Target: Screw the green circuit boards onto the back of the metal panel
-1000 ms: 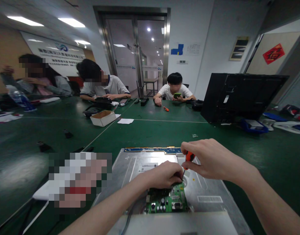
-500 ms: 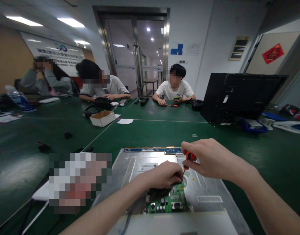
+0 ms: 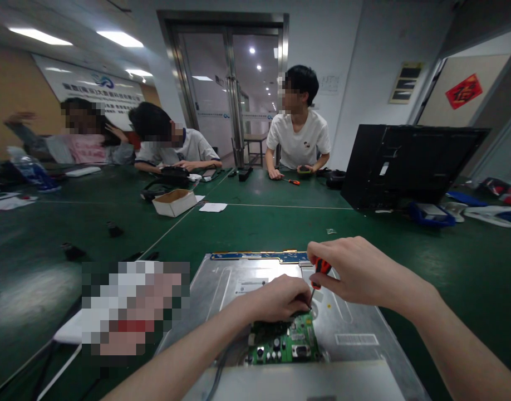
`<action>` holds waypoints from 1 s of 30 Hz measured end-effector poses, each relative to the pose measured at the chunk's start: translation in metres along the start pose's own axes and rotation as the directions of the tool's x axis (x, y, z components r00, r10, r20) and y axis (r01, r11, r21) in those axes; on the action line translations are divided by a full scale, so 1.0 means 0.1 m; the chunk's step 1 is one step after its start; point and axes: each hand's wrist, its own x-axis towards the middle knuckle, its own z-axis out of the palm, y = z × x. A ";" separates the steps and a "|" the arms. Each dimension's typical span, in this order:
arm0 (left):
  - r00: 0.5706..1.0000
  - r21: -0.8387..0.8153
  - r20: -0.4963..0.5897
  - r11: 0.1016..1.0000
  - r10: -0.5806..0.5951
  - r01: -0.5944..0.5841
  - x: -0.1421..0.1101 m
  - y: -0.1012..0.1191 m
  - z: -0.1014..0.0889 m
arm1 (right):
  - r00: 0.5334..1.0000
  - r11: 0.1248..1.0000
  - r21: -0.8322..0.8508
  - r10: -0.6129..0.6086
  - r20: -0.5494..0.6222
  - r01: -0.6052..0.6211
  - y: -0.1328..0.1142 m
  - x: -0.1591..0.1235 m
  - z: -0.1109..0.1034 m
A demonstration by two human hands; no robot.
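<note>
A screwdriver [image 3: 322, 267] with an orange and black handle is gripped in my right hand [image 3: 350, 268], its shaft slanting down. The tip meets the upper edge of a green circuit board [image 3: 285, 341]. My left hand [image 3: 284, 298] rests over the board's upper left part, fingers curled together beside the screwdriver tip; what they pinch, if anything, is hidden. Under the board lies a silver metal panel [image 3: 351, 317], the back of a display, with a narrow blue board [image 3: 255, 257] along its far edge. A grey cable [image 3: 217, 379] runs at the board's lower left.
A black monitor [image 3: 409, 167] stands at right, beside a blue tray [image 3: 431, 216]. An open cardboard box [image 3: 175, 204] and a paper slip [image 3: 213, 207] lie ahead on the green table [image 3: 264, 228]. Several people sit or stand across it; one holds an orange screwdriver [image 3: 294, 182].
My right hand and the screwdriver have turned very slightly; my left hand stays put. Across the table, the person in white has risen and turned, and the person at far left has spread their arms.
</note>
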 end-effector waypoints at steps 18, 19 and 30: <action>0.997 -0.033 -0.068 0.999 -0.033 0.030 -0.07 0.01 -0.13 | 0.996 0.999 -0.004 0.041 -0.082 -0.041 0.06 -0.05 -0.11; 0.995 -0.031 -0.089 0.998 -0.048 0.045 -0.08 0.00 -0.18 | 0.995 0.999 -0.007 0.047 -0.088 -0.048 0.07 -0.06 -0.13; 0.918 0.044 -0.195 0.932 -0.344 0.359 -0.53 -0.33 -0.59 | 0.993 0.998 0.013 0.059 -0.103 -0.058 0.08 -0.10 -0.16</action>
